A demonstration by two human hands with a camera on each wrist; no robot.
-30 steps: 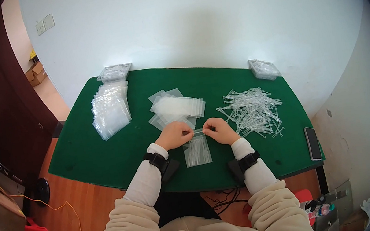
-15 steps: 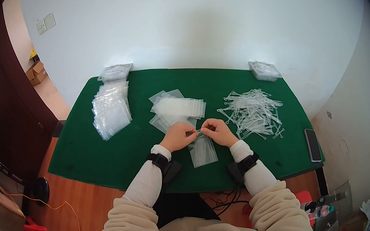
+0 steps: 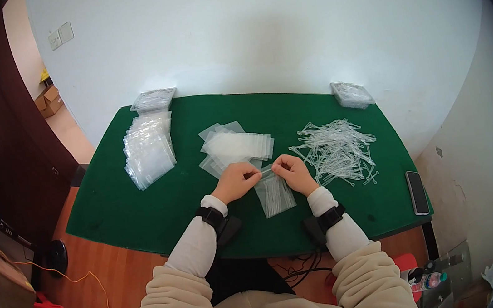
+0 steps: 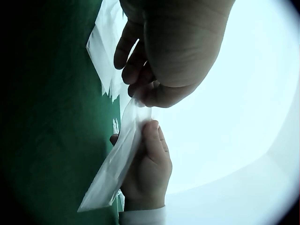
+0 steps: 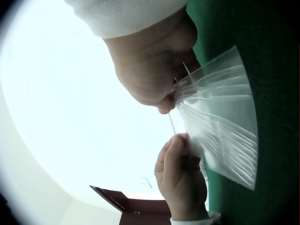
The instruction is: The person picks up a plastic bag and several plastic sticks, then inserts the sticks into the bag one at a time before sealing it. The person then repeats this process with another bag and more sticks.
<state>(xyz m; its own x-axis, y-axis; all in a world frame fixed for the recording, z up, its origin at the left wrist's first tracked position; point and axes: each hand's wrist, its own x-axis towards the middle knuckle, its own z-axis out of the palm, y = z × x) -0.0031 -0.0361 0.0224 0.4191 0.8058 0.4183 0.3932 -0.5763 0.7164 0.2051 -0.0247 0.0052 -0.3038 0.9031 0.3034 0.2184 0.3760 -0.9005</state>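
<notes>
A clear plastic bag [image 3: 276, 196] with several thin clear sticks inside hangs between the two hands over the near middle of the table. The left hand [image 3: 236, 181] pinches its top edge at the left corner, thumb against fingers. At the right end of that edge the right hand [image 3: 294, 174] pinches it too. In the right wrist view the sticks fan out inside the bag [image 5: 220, 122], below the right hand [image 5: 152, 61]. The left wrist view shows the bag [image 4: 110, 173] edge-on, its top between the fingertips of the left hand [image 4: 168, 51].
Flat bags [image 3: 236, 145] lie just beyond the hands. Overlapping bags [image 3: 148, 152] are at the left, with a stack [image 3: 154, 100] behind. Loose clear sticks [image 3: 340, 150] form a pile at the right, near a phone [image 3: 416, 192] and another stack [image 3: 351, 94].
The bag has shifted to the right and tilted, its lower end swinging rightward. Both hands have moved slightly right and keep their pinch on its top edge.
</notes>
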